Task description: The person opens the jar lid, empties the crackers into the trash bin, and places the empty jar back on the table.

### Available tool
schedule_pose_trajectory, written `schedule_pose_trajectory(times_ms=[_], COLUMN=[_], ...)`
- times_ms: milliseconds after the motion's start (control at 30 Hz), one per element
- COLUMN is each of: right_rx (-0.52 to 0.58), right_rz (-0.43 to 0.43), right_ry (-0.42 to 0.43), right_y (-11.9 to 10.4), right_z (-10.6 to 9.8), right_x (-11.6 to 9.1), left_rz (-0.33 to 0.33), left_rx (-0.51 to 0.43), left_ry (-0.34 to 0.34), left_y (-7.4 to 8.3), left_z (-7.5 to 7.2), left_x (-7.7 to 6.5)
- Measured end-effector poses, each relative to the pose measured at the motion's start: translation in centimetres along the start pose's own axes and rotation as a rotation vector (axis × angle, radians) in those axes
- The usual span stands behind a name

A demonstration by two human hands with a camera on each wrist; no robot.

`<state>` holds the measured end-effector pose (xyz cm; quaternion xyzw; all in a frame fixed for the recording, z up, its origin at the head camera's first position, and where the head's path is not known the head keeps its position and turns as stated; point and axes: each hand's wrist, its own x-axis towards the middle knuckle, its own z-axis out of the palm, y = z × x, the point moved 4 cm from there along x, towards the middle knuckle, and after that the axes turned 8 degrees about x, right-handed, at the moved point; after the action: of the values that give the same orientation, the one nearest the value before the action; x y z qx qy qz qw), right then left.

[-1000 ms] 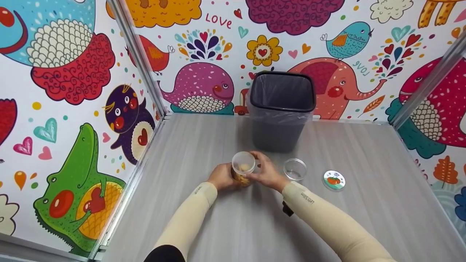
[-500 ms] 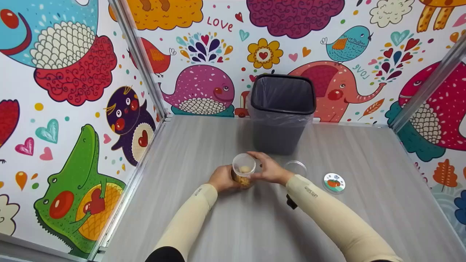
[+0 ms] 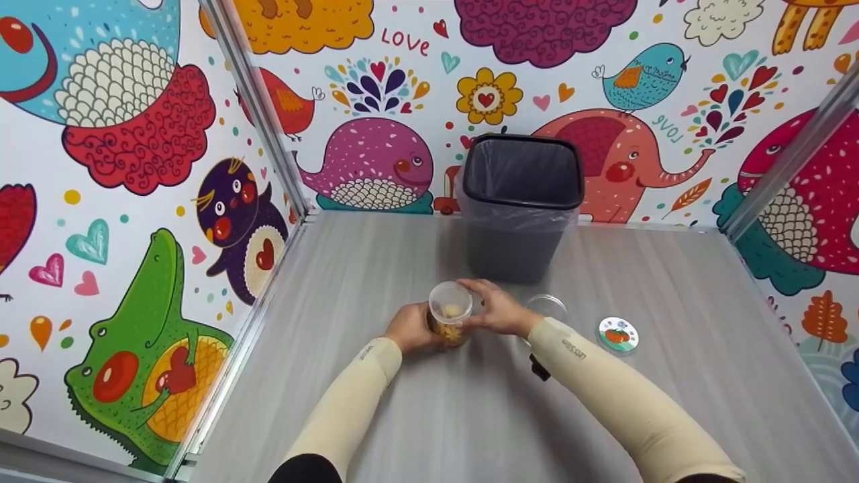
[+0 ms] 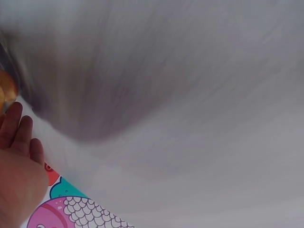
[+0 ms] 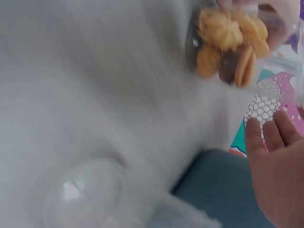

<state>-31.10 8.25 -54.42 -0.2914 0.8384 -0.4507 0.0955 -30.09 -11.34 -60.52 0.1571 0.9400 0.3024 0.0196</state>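
A clear plastic jar [image 3: 448, 295] with golden cookies inside is held above the table, its mouth tilted up. My left hand [image 3: 409, 327] grips its left side low down. On the other side my right hand [image 3: 498, 310] holds it near the rim, with thumb and index finger at the edge. In the right wrist view the piped cookies [image 5: 223, 35] show through the wall, some with dark filling, and the last fingers of my right hand [image 5: 280, 161] are stretched out beside it. The left wrist view catches only my left hand [image 4: 21, 156] and a bit of cookie [image 4: 7, 88].
A dark bin [image 3: 513, 248] with a clear liner stands behind the hands, against the patterned wall. Right of my right hand lies a clear round plastic piece [image 3: 549, 303], partly behind my forearm. Farther right is a round lid [image 3: 617, 334] with an orange and green label.
My right wrist has shifted slightly to the right, and its sleeve now covers more of the clear round piece. Both hands keep hold of the jar, which has barely moved.
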Motion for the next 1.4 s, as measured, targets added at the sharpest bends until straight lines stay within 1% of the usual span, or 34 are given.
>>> schedule_pose_trajectory(times_ms=[100,167,200,267,367,433,500,600,733,833,933,1000,1133,1267,1333,1400], right_rx=[-0.026,-0.027,-0.025,-0.004,0.056,0.100,0.120,0.100,-0.018,-0.100,-0.129,-0.119,-0.029,0.072,0.108,0.131], right_rz=[-0.012,-0.008,0.000,0.018,0.017,-0.003,-0.024,-0.010,-0.001,-0.013,-0.027,-0.023,-0.022,-0.061,-0.071,-0.054], right_ry=[-0.054,-0.062,-0.053,-0.009,0.083,0.126,0.138,0.107,0.026,-0.035,-0.058,-0.031,0.068,0.157,0.176,0.166], right_y=[0.0,0.1,0.1,0.3,0.3,0.2,0.1,0.1,-0.2,-0.5,-0.6,-0.6,-0.4,-0.1,0.0,0.1], right_z=[-0.4,-0.4,-0.3,0.0,0.7,1.2,1.4,1.2,0.3,-0.3,-0.4,-0.3,0.6,1.7,1.9,1.9], right_x=[0.1,0.1,0.0,-0.1,-0.4,-0.5,-0.5,-0.4,-0.1,0.1,0.1,0.0,-0.4,-0.8,-0.9,-0.9], left_rz=[0.007,0.001,0.000,-0.009,-0.020,-0.007,0.013,0.041,0.037,0.037,0.034,0.033,0.018,0.015,0.012,0.015], left_rx=[-0.003,-0.007,-0.007,-0.009,-0.004,0.010,0.023,0.031,0.029,0.030,0.029,0.028,0.023,0.015,0.019,0.028], left_ry=[0.003,-0.003,-0.004,-0.007,-0.008,0.004,0.017,0.033,0.024,0.020,0.017,0.021,0.024,0.023,0.017,0.013], left_y=[0.0,-0.1,-0.1,0.0,0.0,0.1,0.2,0.3,0.1,0.0,-0.1,-0.1,-0.1,0.0,0.0,0.0], left_z=[0.1,0.2,0.2,0.1,0.1,0.0,-0.2,-0.3,-0.2,-0.1,-0.1,-0.1,-0.2,-0.2,-0.2,-0.2], left_x=[0.0,0.0,0.0,0.0,0.0,0.0,0.0,0.0,0.0,0.1,0.2,0.1,0.0,-0.1,-0.1,-0.1])
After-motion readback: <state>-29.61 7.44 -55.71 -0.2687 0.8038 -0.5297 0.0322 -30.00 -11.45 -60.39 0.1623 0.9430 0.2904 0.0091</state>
